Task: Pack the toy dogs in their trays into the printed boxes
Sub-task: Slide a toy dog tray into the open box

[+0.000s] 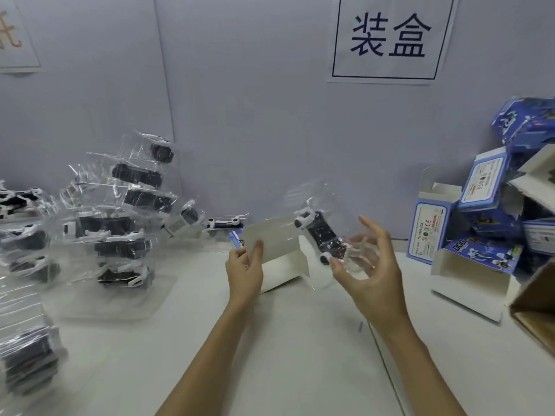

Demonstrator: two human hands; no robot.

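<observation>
Just above the middle of the white table [300, 355], the left hand [244, 271] grips an open printed cardboard box [276, 244] by its left end, thumb on the pale inner face and fingers curled behind, where a strip of blue print shows. The box's grey-white flap stands up and its lower panel slants down toward the tabletop. To its right, the right hand [371, 265] holds a clear plastic blister tray [318, 223] carrying a black-and-white toy dog [319, 235]; the fingers are spread and lightly curved around the tray's near end, with the fingertips against the plastic, and the dog lies tilted, its head end up and toward the box. The tray sits just beside the box's open right end, though motion blur makes it hard to tell whether they touch. Along the table's left edge a leaning stack of clear trays with toy dogs [126, 214] rises against the grey wall [240, 115], with more trays blurred at the near left corner. At the right edge lies a jumbled pile of blue printed boxes [492, 205], several with open white flaps. A paper sign with two large dark characters [390, 37] hangs on the wall above.
</observation>
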